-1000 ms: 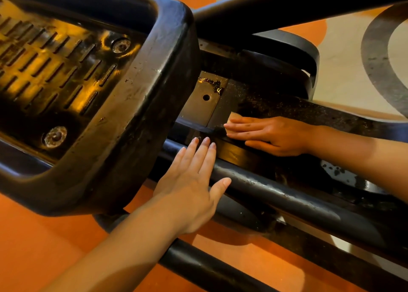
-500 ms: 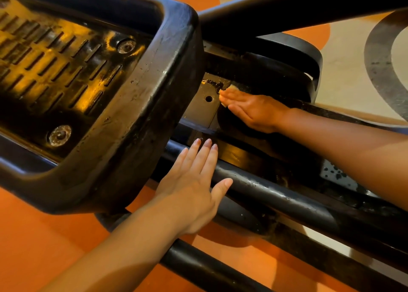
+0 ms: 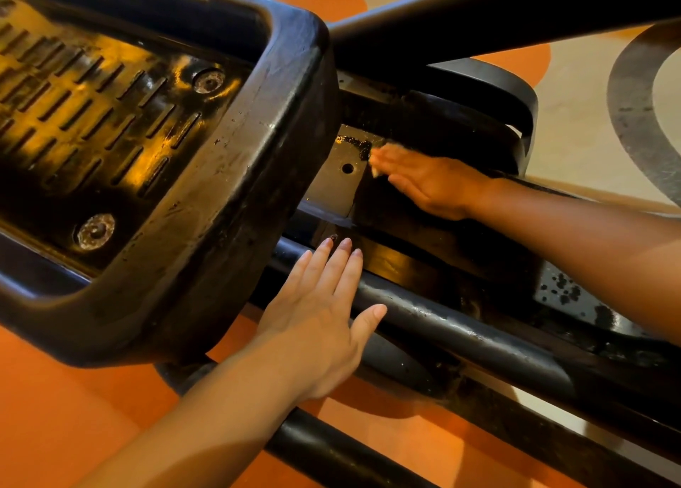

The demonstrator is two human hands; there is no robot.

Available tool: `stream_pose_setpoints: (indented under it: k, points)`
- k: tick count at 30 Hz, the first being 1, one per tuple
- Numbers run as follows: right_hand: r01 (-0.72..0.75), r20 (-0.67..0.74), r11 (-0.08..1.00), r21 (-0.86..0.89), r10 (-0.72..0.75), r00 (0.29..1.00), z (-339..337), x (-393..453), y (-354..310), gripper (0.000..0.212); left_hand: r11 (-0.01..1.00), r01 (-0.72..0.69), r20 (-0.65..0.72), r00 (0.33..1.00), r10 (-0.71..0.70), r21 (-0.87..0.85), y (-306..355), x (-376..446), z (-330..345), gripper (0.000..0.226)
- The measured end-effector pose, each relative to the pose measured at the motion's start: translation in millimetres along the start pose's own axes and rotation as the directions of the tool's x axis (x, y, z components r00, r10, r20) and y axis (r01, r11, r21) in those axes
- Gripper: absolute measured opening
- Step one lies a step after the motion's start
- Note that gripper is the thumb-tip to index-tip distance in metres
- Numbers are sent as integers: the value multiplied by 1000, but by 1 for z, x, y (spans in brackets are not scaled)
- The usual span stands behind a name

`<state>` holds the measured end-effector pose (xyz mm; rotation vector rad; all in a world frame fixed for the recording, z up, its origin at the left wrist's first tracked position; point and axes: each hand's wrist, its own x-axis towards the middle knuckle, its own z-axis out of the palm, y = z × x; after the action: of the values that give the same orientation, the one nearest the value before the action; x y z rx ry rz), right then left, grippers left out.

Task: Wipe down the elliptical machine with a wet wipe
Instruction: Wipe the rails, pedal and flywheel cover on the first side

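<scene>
Both hands flat, right hand (image 3: 438, 185) fingers pressing wipe (image 3: 376, 170), left hand (image 3: 324, 318) on rail (image 3: 460, 334)

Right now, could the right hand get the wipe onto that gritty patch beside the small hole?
Probably yes. The right hand presses the wipe flat right beside the gritty patch, and nothing lies between them; the pedal sits clear to the left.

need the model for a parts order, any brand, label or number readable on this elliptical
None: no word, label, brand or number shows anywhere.
The foot pedal bears only slots and two bolts.
The frame plate by the right hand has a bare hole and grime, no print.
</scene>
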<state>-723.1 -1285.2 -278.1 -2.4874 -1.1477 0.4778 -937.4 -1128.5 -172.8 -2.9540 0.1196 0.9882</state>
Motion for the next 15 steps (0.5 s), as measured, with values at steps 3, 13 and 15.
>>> stream_pose_setpoints:
  k: [3,13,15]
  points:
    - [-131,-75,991,9,131,989,5,13,-3,50,1000,0,-14,1000,0,1,0,0,1,68]
    - [309,139,951,-23,-303,943,8,2,-22,45,1000,-4,-43,999,4,-13,0,0,2,69]
    - [167,57,984,-60,-163,985,5,11,-14,47,1000,-4,-48,999,3,-19,-1,0,2,68]
